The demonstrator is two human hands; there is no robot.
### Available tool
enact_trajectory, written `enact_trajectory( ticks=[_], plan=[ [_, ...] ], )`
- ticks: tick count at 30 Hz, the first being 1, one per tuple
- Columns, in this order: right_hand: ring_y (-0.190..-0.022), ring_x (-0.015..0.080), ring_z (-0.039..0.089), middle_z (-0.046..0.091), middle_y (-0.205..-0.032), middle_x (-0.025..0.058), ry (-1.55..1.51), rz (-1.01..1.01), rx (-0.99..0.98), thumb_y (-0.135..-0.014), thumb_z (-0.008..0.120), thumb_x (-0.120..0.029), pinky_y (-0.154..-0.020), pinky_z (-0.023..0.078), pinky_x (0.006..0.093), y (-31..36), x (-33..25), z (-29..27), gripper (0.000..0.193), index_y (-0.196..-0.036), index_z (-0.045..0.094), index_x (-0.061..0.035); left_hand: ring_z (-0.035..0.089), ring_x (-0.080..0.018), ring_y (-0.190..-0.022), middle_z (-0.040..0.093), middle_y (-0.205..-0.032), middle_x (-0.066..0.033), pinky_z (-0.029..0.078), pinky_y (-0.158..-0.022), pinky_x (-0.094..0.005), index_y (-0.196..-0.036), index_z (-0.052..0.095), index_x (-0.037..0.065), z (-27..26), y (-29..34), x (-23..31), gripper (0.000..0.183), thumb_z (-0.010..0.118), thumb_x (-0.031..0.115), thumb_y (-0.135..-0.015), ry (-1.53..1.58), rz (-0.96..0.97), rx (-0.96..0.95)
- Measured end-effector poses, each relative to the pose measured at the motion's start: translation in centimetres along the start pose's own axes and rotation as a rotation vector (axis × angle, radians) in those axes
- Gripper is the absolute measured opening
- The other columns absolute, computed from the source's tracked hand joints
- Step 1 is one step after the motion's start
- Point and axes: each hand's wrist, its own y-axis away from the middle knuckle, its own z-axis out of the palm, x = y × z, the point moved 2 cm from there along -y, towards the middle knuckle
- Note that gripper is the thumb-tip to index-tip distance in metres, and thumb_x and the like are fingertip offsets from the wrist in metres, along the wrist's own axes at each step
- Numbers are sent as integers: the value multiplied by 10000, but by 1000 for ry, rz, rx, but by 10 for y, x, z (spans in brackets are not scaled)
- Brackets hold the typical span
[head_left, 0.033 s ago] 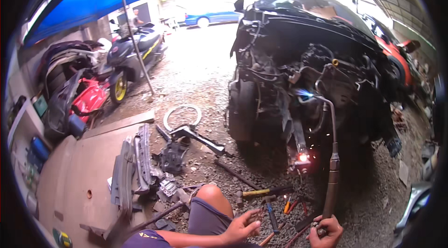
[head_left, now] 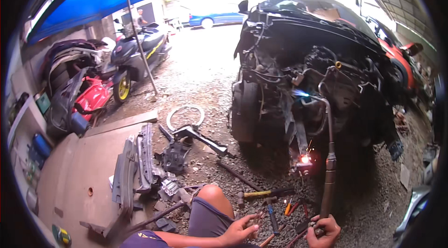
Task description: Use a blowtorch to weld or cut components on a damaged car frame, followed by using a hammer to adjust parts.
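Okay, head view, the only one: right hand (head_left: 323, 233) has its fingers clamped around the valve end of a long torch (head_left: 329, 178), which stands near upright in front of a black car (head_left: 322, 17) with its front stripped bare. Grip sits at the end farthest from the flame (head_left: 301, 93), probably to keep skin off the heat and the knobs in reach. Bent tip aims the flame leftward at the car's open front; can't tell if it touches metal there. Lower down, a glowing spot (head_left: 305, 159) throws sparks at the foot of a hanging strut (head_left: 295, 138).

Left hand (head_left: 240, 231) is beside the bent knee (head_left: 216, 197), fingers apart and loosely curled, no clear hold on anything; seems to rest there, away from the sparks.

Around: yellow-handled hammer (head_left: 258, 194), blue-handled hammer (head_left: 273, 220) and orange screwdriver (head_left: 288, 208) on the gravel between the hands and the car, likely within easy reach but also underfoot. Long bar (head_left: 239, 176) lies there too. Left side: loose car parts (head_left: 144, 159) on a brown board (head_left: 65, 173), white ring (head_left: 185, 106) past them, then pole (head_left: 140, 42) crossing in front of a scooter (head_left: 122, 56).
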Motion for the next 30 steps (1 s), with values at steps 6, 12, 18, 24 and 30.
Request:
enact_trajectory(
  ticks=[6,12,18,24,30],
  plan=[
    [-628,145,558,633,-846,64,-57,-93,-176,-823,806,20,-616,495,298,-10,11,28,185,-955,704,-59,640,-72,-902,664,-1045,-15,524,-755,-255,-1638,411,49,-6,-16,42,570,641,198,-1138,-151,133,-12],
    [-665,254,643,638,-843,122,-39,-39,-320,-835,783,15,-667,546,383,-7,19,30,165,-965,709,-56,676,-96,-996,674,-1121,-35,538,-764,-257,-1610,416,59,50,-71,90,569,660,247,-1131,-57,181,-34],
    [-755,350,686,635,-917,159,43,-73,-424,-834,749,-18,-693,569,440,0,13,28,166,-985,691,-57,776,-204,-996,647,-1141,-60,600,-724,-299,-1487,467,92,69,-104,108,462,653,333,-1140,65,151,-73],
    [-857,373,712,650,-1026,176,75,7,-531,-871,732,-73,-754,590,464,0,15,30,393,-1263,722,-106,785,-210,-976,638,-1122,-42,637,-713,-321,-1488,457,77,66,-106,99,476,654,334,-1139,32,120,3],
    [-862,463,717,674,-1027,215,264,87,-521,-923,676,-118,-762,584,563,11,21,48,310,-1229,702,-158,795,-225,-980,646,-1104,-49,596,-648,-294,-1483,451,67,60,-111,94,470,639,335,-1146,-56,109,8]
  ],
)
